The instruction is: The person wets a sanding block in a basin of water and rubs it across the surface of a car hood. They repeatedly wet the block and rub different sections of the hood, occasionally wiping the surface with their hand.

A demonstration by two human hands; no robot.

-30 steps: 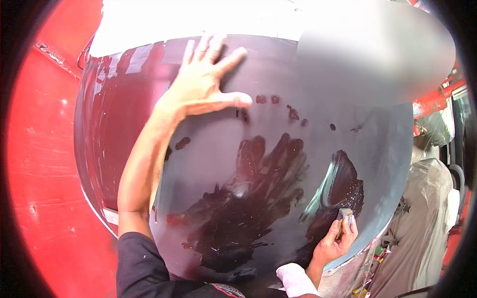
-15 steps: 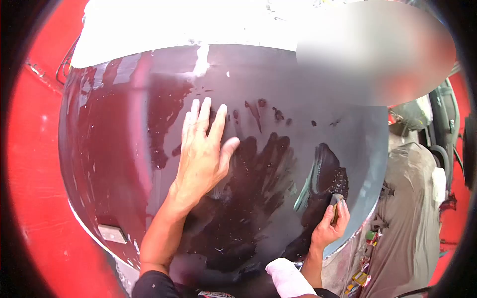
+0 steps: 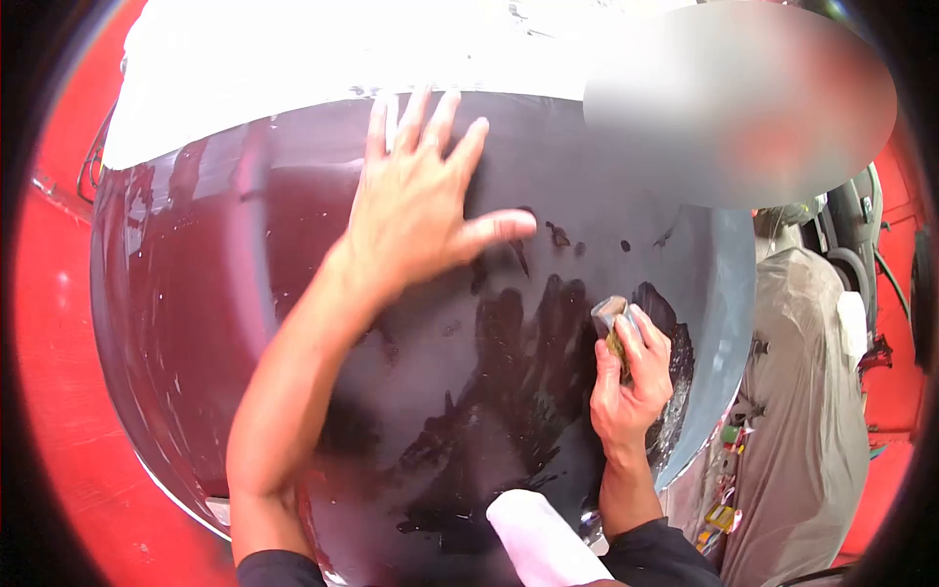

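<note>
A large curved dark panel (image 3: pixel 421 342), wet and patched with grey and dark maroon, fills the middle of the head view. My left hand (image 3: pixel 421 201) is over its upper part, palm down, fingers spread, with nothing in it. Lower right, my right hand (image 3: pixel 631 382) pinches a small folded grey sheet (image 3: pixel 613 311) with something yellowish at its edge. Dark wet streaks lie on the panel around that hand. The panel surface under both palms is hidden.
White covering (image 3: pixel 342 49) lies beyond the panel's far edge. A grey-brown draped cover (image 3: pixel 802 391) stands at the right, with small colourful items (image 3: pixel 722 517) beside it. A small pale block (image 3: pixel 219 509) sits at the lower left edge. Red surfaces (image 3: pixel 68 372) show behind.
My left hand has moved up toward the panel's far edge, its fingers wider apart. My right hand has moved up and slightly left with the folded sheet. The view has shifted a little.
</note>
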